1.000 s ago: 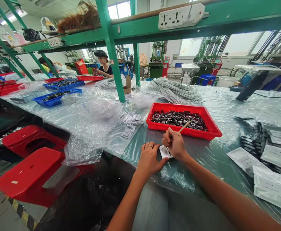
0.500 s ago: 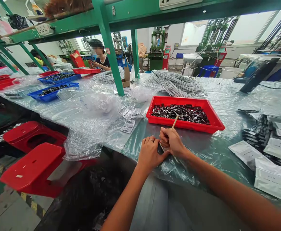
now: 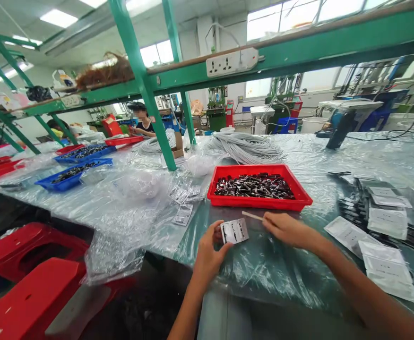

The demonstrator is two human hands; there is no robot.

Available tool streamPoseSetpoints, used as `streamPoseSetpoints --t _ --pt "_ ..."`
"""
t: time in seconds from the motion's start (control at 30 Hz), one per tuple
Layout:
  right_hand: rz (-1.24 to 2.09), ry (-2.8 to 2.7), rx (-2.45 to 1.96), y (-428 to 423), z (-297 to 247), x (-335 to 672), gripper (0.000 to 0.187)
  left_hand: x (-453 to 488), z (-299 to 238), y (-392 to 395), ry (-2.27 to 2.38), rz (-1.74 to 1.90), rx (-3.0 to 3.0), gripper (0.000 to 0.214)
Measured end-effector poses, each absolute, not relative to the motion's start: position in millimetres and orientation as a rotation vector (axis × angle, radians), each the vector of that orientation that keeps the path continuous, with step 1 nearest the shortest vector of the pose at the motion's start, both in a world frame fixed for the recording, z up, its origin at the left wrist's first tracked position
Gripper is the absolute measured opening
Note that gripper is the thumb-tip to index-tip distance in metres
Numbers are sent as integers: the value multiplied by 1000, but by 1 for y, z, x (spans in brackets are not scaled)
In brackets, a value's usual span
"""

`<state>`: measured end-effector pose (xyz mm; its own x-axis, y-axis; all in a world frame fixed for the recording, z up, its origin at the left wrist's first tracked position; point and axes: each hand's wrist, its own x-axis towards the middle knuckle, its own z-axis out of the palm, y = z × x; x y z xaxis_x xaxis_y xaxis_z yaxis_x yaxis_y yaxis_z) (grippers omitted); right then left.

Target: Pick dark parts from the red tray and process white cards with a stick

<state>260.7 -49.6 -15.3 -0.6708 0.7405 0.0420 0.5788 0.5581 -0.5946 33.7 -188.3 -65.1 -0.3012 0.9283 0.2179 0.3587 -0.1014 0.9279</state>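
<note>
My left hand (image 3: pixel 209 248) is closed on the left edge of a small silvery rectangular plate (image 3: pixel 236 231) with rows of dark marks, its face tilted up toward me. To its right, my right hand (image 3: pixel 285 228) grips a thin pale stick (image 3: pixel 252 216) by one end. The stick's free end points left, just above the plate and apart from it. Directly behind both hands is a red tray (image 3: pixel 260 202) full of small black-and-silver pieces (image 3: pixel 256 186).
Silvery flat pieces (image 3: pixel 183 214) and crumpled clear plastic (image 3: pixel 122 241) lie left. White packets (image 3: pixel 387 264) and stacked dark parts (image 3: pixel 356 212) are at right. Coiled grey cable (image 3: pixel 242 146) lies behind the tray. A green shelf frame (image 3: pixel 159 127) rises there; a person sits farther back.
My left hand has raised and turned the plate so its silvery face shows. My right hand has moved right, away from it, and the stick has swung from upright to nearly level. The view tilted up.
</note>
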Motion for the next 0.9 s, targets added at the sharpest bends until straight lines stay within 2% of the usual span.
streamPoseSetpoints --t 0.07,0.13,0.27,0.4,0.57,0.7,0.9 --pt "521 -2629 -1061 -56 -27 267 15 29 -63 -182 1540 1543 1236 58" --pt "270 -2581 -952 -61 -27 260 23 26 -56 -168 1479 1657 1116 58" --pt "110 -2354 -654 -48 1 217 39 29 -32 -112 1396 1827 992 50" --pt "257 -2232 -689 -6 22 175 42 37 -10 -44 1117 1885 935 46" --pt "700 -1967 -687 43 12 163 42 36 -6 14 888 1854 888 41" --pt "919 -1803 -654 61 -3 173 38 32 -16 28 912 1738 913 42" --pt "938 -1892 -653 61 -2 174 35 31 -20 22 990 1766 937 40"
